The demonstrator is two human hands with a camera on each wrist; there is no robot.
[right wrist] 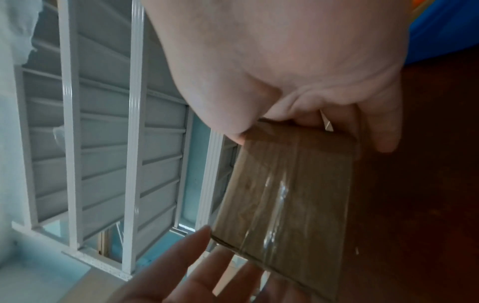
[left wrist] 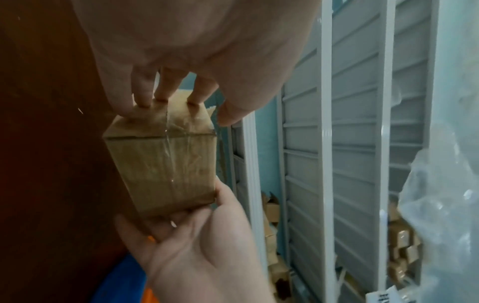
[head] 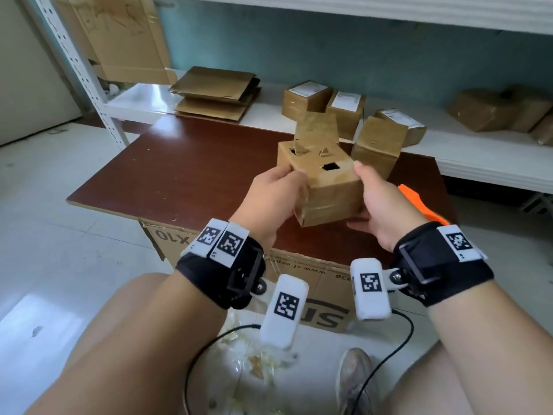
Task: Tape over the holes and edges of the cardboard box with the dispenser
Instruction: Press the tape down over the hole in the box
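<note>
Cardboard box (head: 324, 191), glossy tape, square hole; left hand (head: 270, 202), right hand (head: 384, 206) fingers gripping sides.

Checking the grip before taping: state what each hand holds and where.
Both hold one small brown cardboard box with a square hole on top, above the table. The left hand grips its left side, the right hand its right side and underside.

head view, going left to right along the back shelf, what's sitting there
Leaning cardboard sheet → stack of flattened cartons → two labelled boxes side by side → third labelled box → blurred brown parcels at the far right.
</note>
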